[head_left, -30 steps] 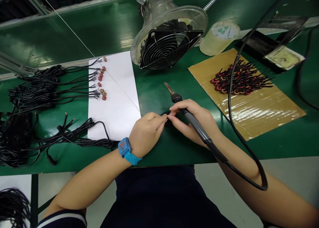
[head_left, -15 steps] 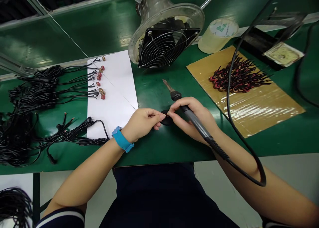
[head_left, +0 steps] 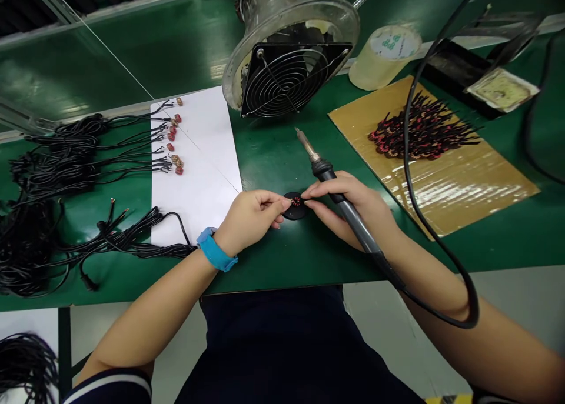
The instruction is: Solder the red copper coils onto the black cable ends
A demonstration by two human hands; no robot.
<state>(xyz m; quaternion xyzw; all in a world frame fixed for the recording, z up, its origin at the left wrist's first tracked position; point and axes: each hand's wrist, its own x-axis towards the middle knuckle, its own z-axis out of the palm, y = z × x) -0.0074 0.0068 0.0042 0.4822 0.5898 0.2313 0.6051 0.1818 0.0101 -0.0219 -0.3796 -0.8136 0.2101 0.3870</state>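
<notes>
A small red-and-black wound ring (head_left: 296, 202) lies over a round black disc (head_left: 295, 213) on the green bench. My left hand (head_left: 256, 217), with a blue band at the wrist, pinches the ring's left side between thumb and forefinger. On the other side, my right hand (head_left: 348, 207) has thumb and forefinger close to a dark lead at the ring's right edge. A soldering iron (head_left: 351, 216) rests in that same hand, its metal tip pointing up and away from the ring. Whatever lies between the right fingertips is too small to make out.
A fan (head_left: 286, 86) in a round hood stands behind the disc. Black cables (head_left: 66, 157) and white paper (head_left: 198, 216) lie left. To the right are brown board (head_left: 477, 198) with a pile of small black-and-red parts (head_left: 419, 130), a tape roll (head_left: 384, 57) and the iron's looping cord (head_left: 408, 180).
My right fingers have shifted slightly right, uncovering the ring. The iron has moved right along with the hand. My left hand keeps its pinch.
</notes>
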